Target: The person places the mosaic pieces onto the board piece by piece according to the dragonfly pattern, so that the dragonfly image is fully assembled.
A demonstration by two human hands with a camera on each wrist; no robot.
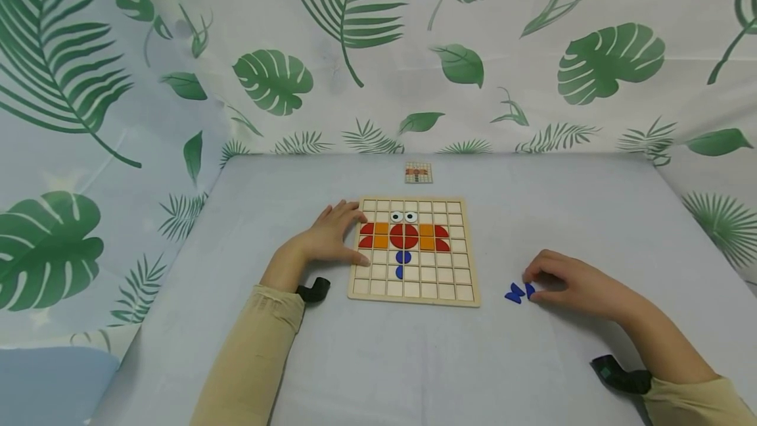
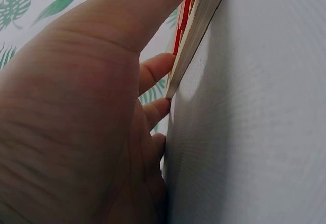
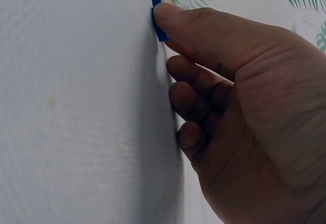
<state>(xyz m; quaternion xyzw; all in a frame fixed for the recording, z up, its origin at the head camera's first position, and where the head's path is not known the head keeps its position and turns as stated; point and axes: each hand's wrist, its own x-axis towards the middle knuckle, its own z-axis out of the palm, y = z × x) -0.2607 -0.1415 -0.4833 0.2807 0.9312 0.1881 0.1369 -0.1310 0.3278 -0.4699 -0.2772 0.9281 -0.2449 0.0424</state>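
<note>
In the head view a wooden grid board (image 1: pixel 437 288) lies flat, with red, orange, blue and eye-marked tiles set in its squares. My left hand (image 1: pixel 332 234) rests at the board's left edge, thumb and fingers spread apart along it. The left wrist view shows fingertips touching the side of the board (image 2: pixel 201 30). To the right of the board, my right hand (image 1: pixel 570 283) pinches a blue tile (image 1: pixel 529 290) between thumb and fingers, down at the tabletop. Other blue tiles (image 1: pixel 515 293) lie just left of it. In the right wrist view the thumb presses on a blue tile (image 3: pixel 161 30).
A small card (image 1: pixel 418 173) with a printed grid picture lies behind the board. Pale cloth covers the table (image 1: pixel 449 367). Leaf-patterned sheets (image 1: pixel 390 97) hang at the back and sides. Each wrist carries a dark camera mount (image 1: pixel 619 375).
</note>
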